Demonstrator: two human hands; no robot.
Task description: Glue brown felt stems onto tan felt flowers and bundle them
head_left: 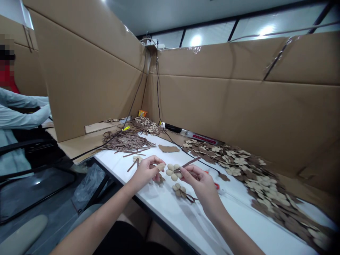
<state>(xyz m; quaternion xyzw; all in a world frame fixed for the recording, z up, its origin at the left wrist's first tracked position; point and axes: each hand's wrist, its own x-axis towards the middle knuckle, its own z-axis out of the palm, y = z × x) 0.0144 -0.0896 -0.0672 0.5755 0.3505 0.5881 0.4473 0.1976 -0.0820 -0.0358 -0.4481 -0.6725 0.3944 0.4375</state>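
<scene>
My right hand (203, 182) pinches a beige five-petal flower cutout (174, 171) at its right side, together with a narrow brown strip (191, 162) that sticks up to the right. Just left of the flower is my left hand (147, 173), its fingers curled and pressed together. What those fingers hold, if anything, cannot be made out. Below the hands, a flower with a looped brown strip (179, 190) lies on the white table (170, 209). Another flower piece (160, 179) shows partly beneath my left fingers. One more flower (137, 159) with strips lies beyond my left hand.
Brown strips (124, 140) lie heaped at the back left. Flower cutouts (239, 161) are piled along the right, with another heap (146, 124) in the corner. A dark cable (159, 99) crosses the table. Cardboard walls (239, 106) enclose it; a person's sleeve (23, 113) shows at left.
</scene>
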